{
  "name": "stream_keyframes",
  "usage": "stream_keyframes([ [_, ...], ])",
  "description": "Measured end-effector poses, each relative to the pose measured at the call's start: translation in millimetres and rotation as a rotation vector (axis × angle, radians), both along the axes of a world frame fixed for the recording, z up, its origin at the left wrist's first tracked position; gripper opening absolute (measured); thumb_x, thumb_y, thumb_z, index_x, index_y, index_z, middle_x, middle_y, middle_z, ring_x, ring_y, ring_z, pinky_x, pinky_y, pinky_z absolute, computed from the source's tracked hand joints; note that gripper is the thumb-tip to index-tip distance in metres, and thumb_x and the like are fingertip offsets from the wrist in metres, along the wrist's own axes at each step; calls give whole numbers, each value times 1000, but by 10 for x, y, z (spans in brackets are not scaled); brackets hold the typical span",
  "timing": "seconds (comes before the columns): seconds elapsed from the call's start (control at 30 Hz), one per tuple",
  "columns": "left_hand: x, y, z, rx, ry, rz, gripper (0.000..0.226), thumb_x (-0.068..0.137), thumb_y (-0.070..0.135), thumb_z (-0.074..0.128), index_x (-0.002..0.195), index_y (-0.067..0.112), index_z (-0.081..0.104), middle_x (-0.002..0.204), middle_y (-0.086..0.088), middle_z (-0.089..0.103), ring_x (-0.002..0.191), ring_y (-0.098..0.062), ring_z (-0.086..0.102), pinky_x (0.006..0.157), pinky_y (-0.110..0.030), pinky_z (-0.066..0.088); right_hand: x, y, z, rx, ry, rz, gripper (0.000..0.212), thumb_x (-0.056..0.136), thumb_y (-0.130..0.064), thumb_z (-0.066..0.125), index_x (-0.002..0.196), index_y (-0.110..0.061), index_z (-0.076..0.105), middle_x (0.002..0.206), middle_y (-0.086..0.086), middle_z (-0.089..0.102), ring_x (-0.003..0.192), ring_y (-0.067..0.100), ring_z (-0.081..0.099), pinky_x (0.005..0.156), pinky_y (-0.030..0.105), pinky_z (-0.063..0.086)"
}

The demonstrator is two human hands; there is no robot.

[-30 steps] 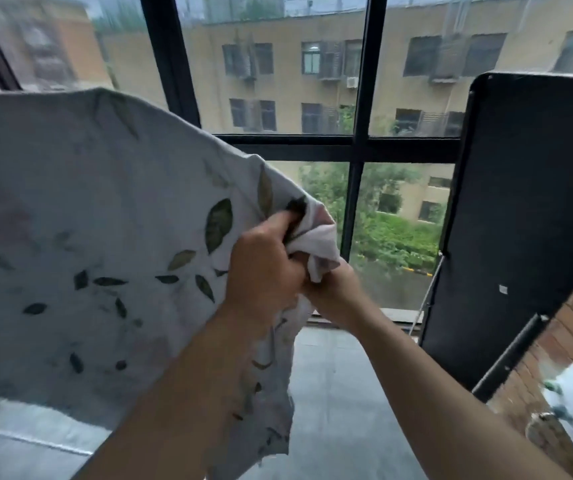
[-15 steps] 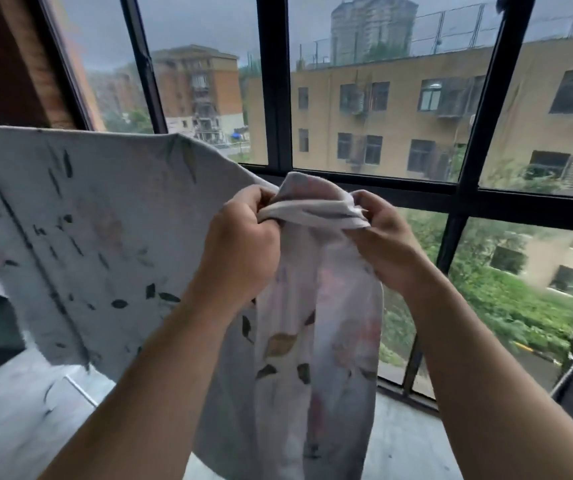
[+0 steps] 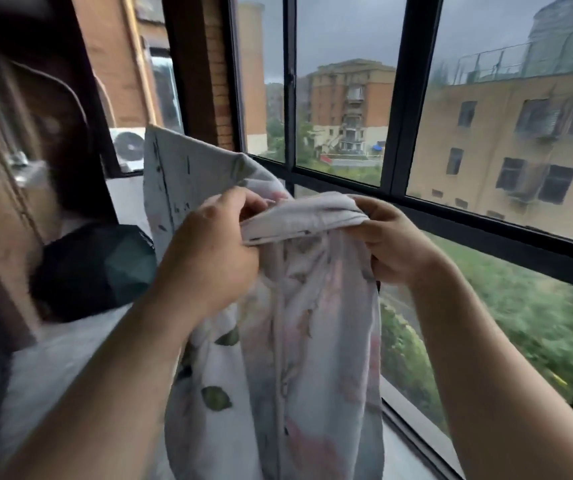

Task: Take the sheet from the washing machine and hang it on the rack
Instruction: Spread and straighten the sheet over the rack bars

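Head view: sheet (image 3: 305,341) is up in mid-frame, near the camera, in front of the window. It's thin, soft woven cloth, pale grey-white w/ printed green leaves & faint pink blotches. The top edge is bunched into a rolled, creased band pulled across btwn both hands. Left hand (image 3: 208,258) has fingers curled and thumb over, clamped on the left end of the band. Right hand (image 3: 392,244) has fingers curled round the right end, gripping the cloth tight.

Below the band the fabric drops in long limp folds to the bottom edge, w/ one straight seam running down the middle. A flatter panel of the same sheet rises behind the left hand, its corner pointing up, dotted w/ small dark dashes.

Window frame (image 3: 406,98) sits far & right: black metal, straight square bars, smooth glass panes. Thru it are a tan blocky building (image 3: 503,140) w/ rectangular windows, grey sky, and blurred green shrubs (image 3: 537,323) low right. Pale smooth sill (image 3: 416,424) is at near right.

Far left is a rough brown brick pillar (image 3: 219,81), plus a white AC unit (image 3: 127,147) w/ round fan grille. Near left is a dark rounded green-black lump (image 3: 94,268), too blurred to tell what it is.
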State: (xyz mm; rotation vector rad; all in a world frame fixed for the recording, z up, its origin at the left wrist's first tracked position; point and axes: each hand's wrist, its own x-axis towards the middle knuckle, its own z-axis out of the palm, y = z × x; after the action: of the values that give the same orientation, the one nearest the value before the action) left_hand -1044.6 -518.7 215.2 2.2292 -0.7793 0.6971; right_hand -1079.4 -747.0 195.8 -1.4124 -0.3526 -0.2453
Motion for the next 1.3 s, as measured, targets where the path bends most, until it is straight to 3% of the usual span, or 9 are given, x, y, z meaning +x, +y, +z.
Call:
stream_keyframes([
  [0.13, 126, 17, 81, -246, 260, -135, 30, 73, 20, 56, 91, 35, 76, 87, 7, 74, 79, -10, 66, 70, -34, 54, 266, -43, 87, -238, -49, 12, 25, 82, -8, 71, 104, -19, 69, 93, -4, 73, 86, 10, 67, 81, 27, 54],
  [0.27, 196, -5, 166, -439, 439, -201, 32, 84, 1, 57, 96, 24, 76, 105, -1, 75, 107, -20, 67, 96, -35, 53, 464, -162, 131, -514, -40, 64, 53, 59, -46, 91, 99, -17, 71, 87, 7, 65, 80, 26, 55, 73, 46, 43],
  [0.4, 249, -85, 218, -375, 443, -157, 28, 96, 0, 54, 99, 22, 70, 100, 0, 73, 100, -12, 67, 94, -34, 52, 662, -239, 161, -225, -70, 223, 30, 65, -22, 89, 93, -17, 78, 90, 1, 73, 82, 13, 66, 79, 28, 52],
  [0.53, 412, -149, 268, -449, 487, -162, 17, 97, 7, 55, 104, 10, 70, 103, -10, 73, 102, -21, 68, 92, -34, 54, 887, -213, 190, 28, -59, 369, 41, 65, -17, 89, 101, -5, 75, 98, 13, 74, 89, 24, 69, 90, 37, 54],
  [0.63, 590, -180, 309, -636, 600, -275, 20, 99, 9, 51, 108, 5, 69, 102, -12, 74, 95, -22, 71, 83, -31, 57, 1009, -121, 294, 124, -82, 384, 17, 80, -1, 69, 94, -6, 75, 90, 13, 74, 81, 25, 72, 79, 34, 58],
  [0.97, 1522, -29, 562, -785, 783, -513, 22, 96, 9, 53, 113, 3, 67, 101, -12, 74, 88, -21, 72, 75, -31, 60, 1882, 101, 711, 149, 84, 571, 45, 88, -20, 61, 126, 2, 57, 120, 22, 61, 109, 33, 60, 111, 48, 38],
  [1.1, 2000, -54, 423, -755, 741, -434, 21, 90, 16, 66, 107, 4, 68, 95, -10, 74, 85, -20, 70, 77, -30, 58, 2357, 267, 714, -104, 166, 200, 42, 82, -29, 69, 115, -4, 66, 118, 22, 65, 100, 33, 63, 104, 51, 44],
  [1.2, 2291, -60, 206, -619, 574, -248, 73, 71, 60, 78, 112, 1, 64, 105, -14, 71, 94, -23, 64, 89, -42, 52, 2549, 343, 593, -543, -97, -382, 40, 82, -29, 72, 119, -20, 60, 96, -2, 66, 85, 17, 64, 77, 30, 51],
  [1.3, 2531, -54, 5, -458, 439, -187, 89, 57, 89, 63, 107, 15, 63, 103, -8, 72, 91, -20, 63, 89, -49, 51, 2563, 356, 480, -628, -287, -335, 33, 78, -22, 74, 108, -23, 61, 94, -2, 67, 87, 18, 66, 77, 29, 53],
])
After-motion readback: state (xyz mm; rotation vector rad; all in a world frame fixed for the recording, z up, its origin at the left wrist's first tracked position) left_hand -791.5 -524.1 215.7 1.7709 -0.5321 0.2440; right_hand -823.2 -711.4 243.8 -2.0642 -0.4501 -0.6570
